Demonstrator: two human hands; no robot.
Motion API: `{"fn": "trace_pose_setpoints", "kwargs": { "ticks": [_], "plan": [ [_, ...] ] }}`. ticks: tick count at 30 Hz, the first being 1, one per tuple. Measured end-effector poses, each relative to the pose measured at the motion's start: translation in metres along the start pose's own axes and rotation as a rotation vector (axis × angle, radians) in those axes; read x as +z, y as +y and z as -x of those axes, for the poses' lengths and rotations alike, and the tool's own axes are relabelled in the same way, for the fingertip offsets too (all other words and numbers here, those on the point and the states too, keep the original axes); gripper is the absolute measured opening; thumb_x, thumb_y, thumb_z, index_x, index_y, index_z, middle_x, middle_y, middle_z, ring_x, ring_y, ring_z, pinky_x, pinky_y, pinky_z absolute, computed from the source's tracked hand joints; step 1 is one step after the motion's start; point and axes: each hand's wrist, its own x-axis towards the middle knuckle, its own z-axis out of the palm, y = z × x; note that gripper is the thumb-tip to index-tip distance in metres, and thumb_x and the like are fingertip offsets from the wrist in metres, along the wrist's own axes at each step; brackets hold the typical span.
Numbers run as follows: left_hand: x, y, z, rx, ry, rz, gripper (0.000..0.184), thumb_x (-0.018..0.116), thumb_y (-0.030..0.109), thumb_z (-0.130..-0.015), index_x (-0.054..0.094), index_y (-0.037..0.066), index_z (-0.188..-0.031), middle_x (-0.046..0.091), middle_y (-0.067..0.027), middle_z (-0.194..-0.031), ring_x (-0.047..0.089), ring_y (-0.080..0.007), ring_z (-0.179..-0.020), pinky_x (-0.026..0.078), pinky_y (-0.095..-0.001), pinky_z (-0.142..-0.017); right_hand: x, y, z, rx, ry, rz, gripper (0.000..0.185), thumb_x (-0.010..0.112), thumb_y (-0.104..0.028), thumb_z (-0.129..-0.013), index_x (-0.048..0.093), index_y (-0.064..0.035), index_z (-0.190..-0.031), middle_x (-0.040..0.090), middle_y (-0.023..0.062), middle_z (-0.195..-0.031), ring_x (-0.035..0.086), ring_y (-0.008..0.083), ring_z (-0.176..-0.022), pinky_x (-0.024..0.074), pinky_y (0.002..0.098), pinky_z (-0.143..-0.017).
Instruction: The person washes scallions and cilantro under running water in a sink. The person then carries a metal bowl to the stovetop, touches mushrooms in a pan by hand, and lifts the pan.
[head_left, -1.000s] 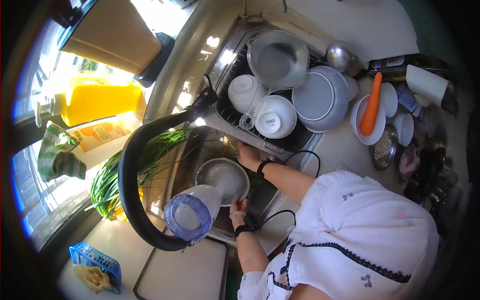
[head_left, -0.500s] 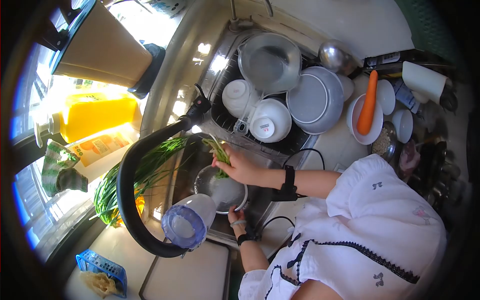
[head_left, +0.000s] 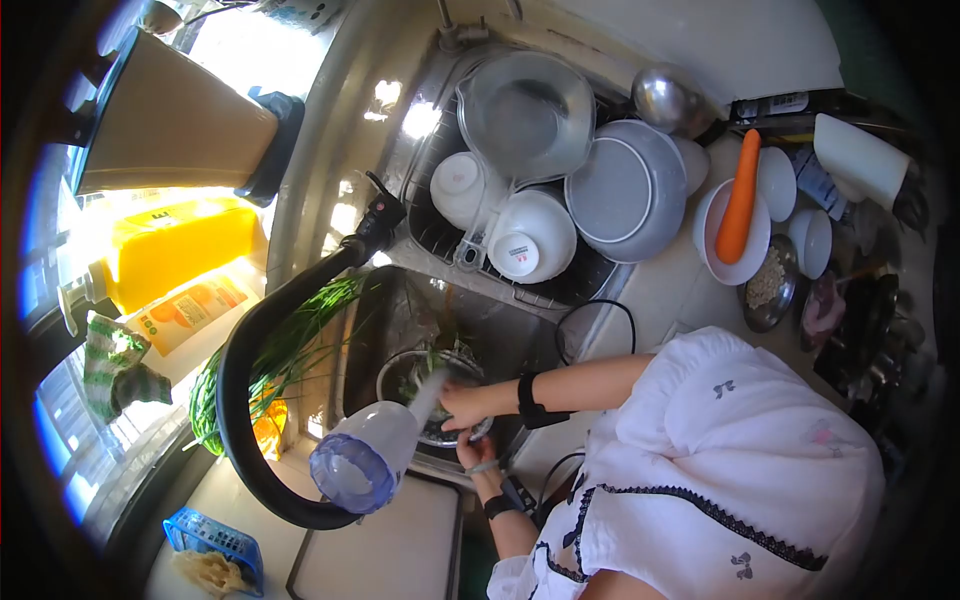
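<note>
In the sink (head_left: 515, 345), a round metal bowl (head_left: 385, 385) holds wet leafy greens (head_left: 440, 355). Water streams into it from a white faucet head with a blue rim (head_left: 355, 465). My right hand (head_left: 462, 405) is down inside the bowl under the stream, its fingers closed around some of the greens; the water partly covers the fingertips. On the near side, my left hand (head_left: 475, 452) grips the bowl's rim.
A black curved faucet hose (head_left: 240, 400) arches over the sink's left. Long green chives (head_left: 310, 335) lie beside it. A rack holds white bowls (head_left: 535, 235), a glass pot (head_left: 525, 110) and a grey pot (head_left: 625, 195). A carrot (head_left: 738, 200) rests in a bowl at right.
My right hand has lowered the bunch of greens from above the bowl down into it, under the water. My left hand stays at the rim. The whole view has shifted slightly.
</note>
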Motion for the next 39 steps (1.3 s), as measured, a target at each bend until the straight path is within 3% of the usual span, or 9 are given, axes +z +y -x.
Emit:
{"fn": "trace_pose_setpoints", "kwargs": {
  "ticks": [4, 9, 15, 21, 25, 29, 31, 34, 39],
  "plan": [
    [-0.008, 0.002, 0.013, 0.041, 0.024, 0.072, 0.009, 0.052, 0.005, -0.067, 0.052, 0.004, -0.076, 0.058, -0.0053, -0.068, 0.054, -0.0169, -0.052, 0.044, -0.0235, -0.04, -0.068, -0.023, 0.022, -0.093, -0.167, 0.187, 0.018, 0.054, -0.013, -0.07, 0.053, -0.0001, -0.082, 0.055, 0.0166, -0.077, 0.056, 0.0329, -0.077, 0.0447, 0.0392, -0.066],
    [-0.023, 0.004, 0.025, 0.135, -0.034, 0.209, 0.013, 0.05, 0.002, -0.066, 0.052, 0.0, -0.08, 0.057, -0.0098, -0.079, 0.055, -0.0212, -0.066, 0.048, -0.0308, -0.06, -0.073, 0.051, -0.01, 0.144, 0.526, -0.22, 0.036, 0.047, -0.001, -0.07, 0.042, -0.0075, -0.105, 0.047, 0.0144, -0.101, 0.047, 0.03, -0.095, 0.0411, 0.0369, -0.077],
    [-0.038, 0.011, 0.032, 0.093, -0.06, 0.196, 0.023, 0.048, 0.002, -0.065, 0.049, -0.003, -0.088, 0.055, -0.014, -0.091, 0.053, -0.0267, -0.083, 0.045, -0.037, -0.075, -0.063, 0.066, -0.049, 0.305, 0.261, 0.479, 0.061, 0.052, -0.006, -0.071, 0.026, -0.0126, -0.126, 0.028, 0.0091, -0.13, 0.029, 0.0275, -0.118, 0.0281, 0.0461, -0.094],
    [-0.023, 0.008, 0.048, 0.158, -0.042, 0.197, 0.028, 0.049, 0.003, -0.065, 0.049, -0.003, -0.092, 0.055, -0.0123, -0.089, 0.052, -0.0252, -0.082, 0.043, -0.0366, -0.075, -0.051, 0.109, -0.13, 0.007, -0.003, 1.515, 0.034, 0.046, -0.022, -0.076, 0.054, -0.0134, -0.108, 0.048, 0.0085, -0.115, 0.037, 0.0274, -0.113, 0.0229, 0.0492, -0.094],
    [-0.039, 0.005, 0.038, 0.109, -0.074, 0.239, 0.03, 0.05, 0.004, -0.065, 0.049, -0.003, -0.094, 0.055, -0.0123, -0.09, 0.053, -0.0244, -0.082, 0.044, -0.0356, -0.074, -0.077, 0.097, -0.109, 0.144, 0.069, 1.465, 0.025, 0.048, -0.016, -0.073, 0.062, -0.0079, -0.093, 0.058, 0.0066, -0.1, 0.054, 0.0227, -0.091, 0.041, 0.0391, -0.073],
    [-0.046, 0.003, 0.031, 0.121, -0.071, 0.289, 0.028, 0.049, 0.003, -0.065, 0.05, -0.003, -0.092, 0.055, -0.0126, -0.091, 0.053, -0.0236, -0.081, 0.044, -0.0354, -0.073, -0.062, 0.092, -0.093, 0.337, 0.229, 0.9, 0.021, 0.048, -0.013, -0.074, 0.059, -0.0036, -0.09, 0.06, 0.0079, -0.09, 0.056, 0.024, -0.086, 0.0437, 0.0367, -0.068],
    [-0.038, 0.004, 0.037, 0.124, -0.095, 0.283, 0.027, 0.049, 0.003, -0.065, 0.05, -0.003, -0.092, 0.055, -0.0127, -0.091, 0.053, -0.0237, -0.082, 0.044, -0.0354, -0.073, -0.059, 0.09, -0.084, 0.572, 0.014, -0.381, 0.031, 0.048, -0.016, -0.078, 0.049, 0.0025, -0.103, 0.057, 0.0138, -0.097, 0.054, 0.027, -0.091, 0.0432, 0.0405, -0.07],
    [-0.043, 0.004, 0.033, 0.154, -0.106, 0.282, 0.026, 0.049, 0.003, -0.065, 0.05, -0.002, -0.091, 0.055, -0.0129, -0.09, 0.052, -0.0242, -0.083, 0.043, -0.0354, -0.075, -0.041, 0.071, -0.058, 0.598, -0.096, -1.211, 0.037, 0.047, -0.016, -0.08, 0.039, 0.0082, -0.106, 0.05, 0.0215, -0.106, 0.051, 0.0288, -0.094, 0.0423, 0.0466, -0.071],
    [-0.039, 0.003, 0.041, 0.158, -0.123, 0.224, 0.026, 0.049, 0.005, -0.066, 0.05, -0.002, -0.091, 0.055, -0.0131, -0.09, 0.051, -0.0256, -0.085, 0.042, -0.0362, -0.077, -0.017, 0.086, -0.11, 0.617, -0.053, -1.653, 0.032, 0.047, -0.013, -0.079, 0.041, 0.0027, -0.106, 0.045, 0.0239, -0.111, 0.052, 0.0302, -0.089, 0.0417, 0.0504, -0.066]
  ]
}}
